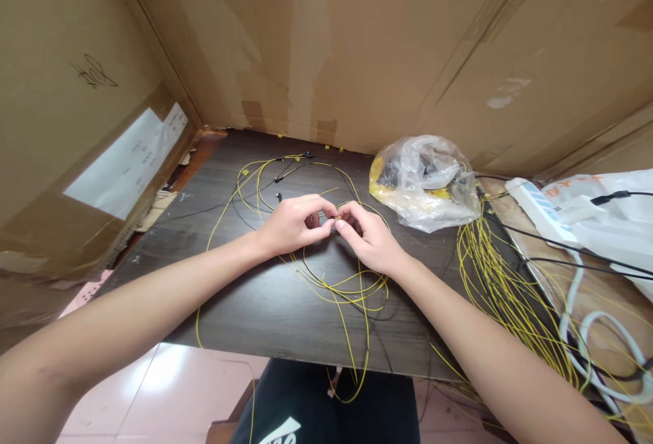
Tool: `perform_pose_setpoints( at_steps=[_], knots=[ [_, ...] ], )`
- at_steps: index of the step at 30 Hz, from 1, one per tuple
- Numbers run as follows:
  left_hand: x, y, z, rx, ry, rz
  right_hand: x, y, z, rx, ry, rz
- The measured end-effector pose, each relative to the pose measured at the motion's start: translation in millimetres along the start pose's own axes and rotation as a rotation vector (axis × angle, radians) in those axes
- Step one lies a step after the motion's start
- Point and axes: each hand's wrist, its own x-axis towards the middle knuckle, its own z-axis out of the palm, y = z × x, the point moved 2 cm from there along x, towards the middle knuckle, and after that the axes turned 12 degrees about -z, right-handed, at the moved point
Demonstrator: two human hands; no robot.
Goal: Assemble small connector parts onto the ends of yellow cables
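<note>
My left hand (298,223) and my right hand (368,234) meet fingertip to fingertip over the middle of the dark tabletop (245,308). Both hands are closed in a pinch on a small yellowish piece (337,219), too small to name and partly hidden by the fingers. Beneath and around them run loose loops of thin yellow cable (352,287), mixed with black ones. Some cable trails over the front edge toward my lap. Small black cable ends (278,179) lie beyond my left hand.
A clear plastic bag (426,182) with yellow and black contents stands at the back right. Below it a thick bundle of yellow cables (503,287) hangs along the right side. A white power strip (541,211) lies farther right. Cardboard walls (306,56) enclose the back and left.
</note>
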Motion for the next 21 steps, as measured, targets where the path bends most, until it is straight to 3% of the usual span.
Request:
perform_pose_setpoints(
  at_steps=[13,21],
  knots=[
    [-0.7,0.4,0.9,-0.007,-0.020,0.049,1.0,1.3,-0.2,-0.055,-0.034,-0.050],
    [0.3,-1.2,0.6,-0.024,-0.007,-0.001,0.0,-0.5,0.8,0.024,0.014,0.001]
  ],
)
